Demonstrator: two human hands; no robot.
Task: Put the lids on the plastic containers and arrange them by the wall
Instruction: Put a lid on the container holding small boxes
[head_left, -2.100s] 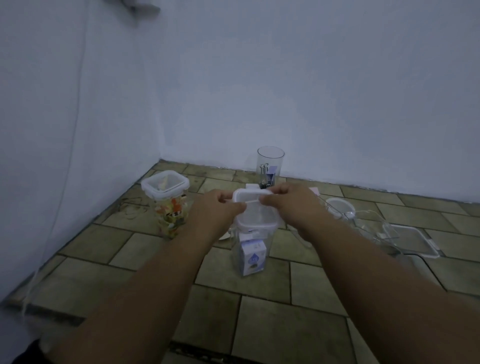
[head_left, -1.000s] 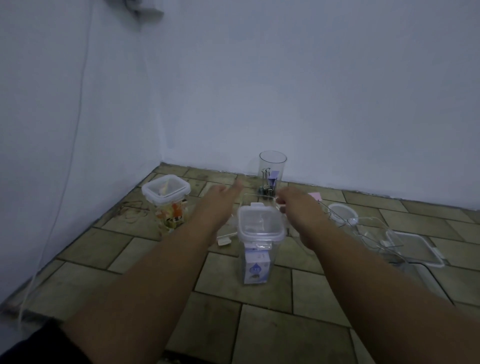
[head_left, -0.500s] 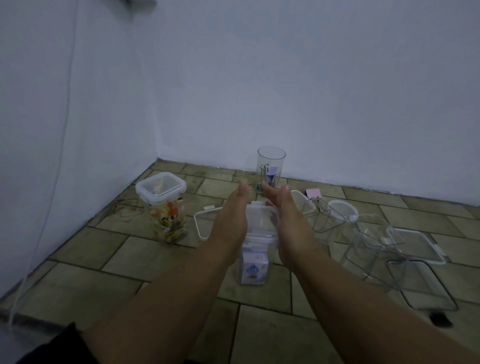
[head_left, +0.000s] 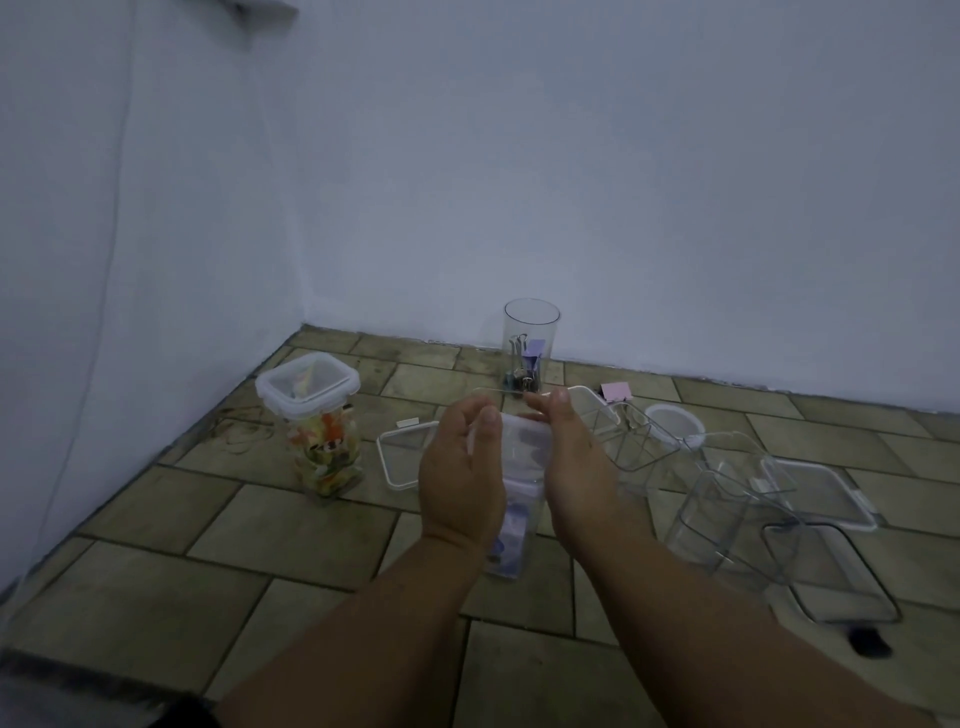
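My left hand (head_left: 460, 478) and right hand (head_left: 576, 467) cover both sides of the lidded container (head_left: 522, 452), so I cannot tell whether either grips it. The print on the carton (head_left: 511, 540) inside is blurred. I cannot identify a small dark thing (head_left: 866, 642) near the floor's right edge. The top edge cuts off a grey fixture (head_left: 260, 8).

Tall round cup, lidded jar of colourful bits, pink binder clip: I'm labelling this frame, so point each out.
Tall round cup (head_left: 531, 332), head view, on its clear side wall.
Lidded jar (head_left: 326, 452), head view, on its body over the colourful contents.
Pink binder clip (head_left: 616, 391), head view, on its pink body.
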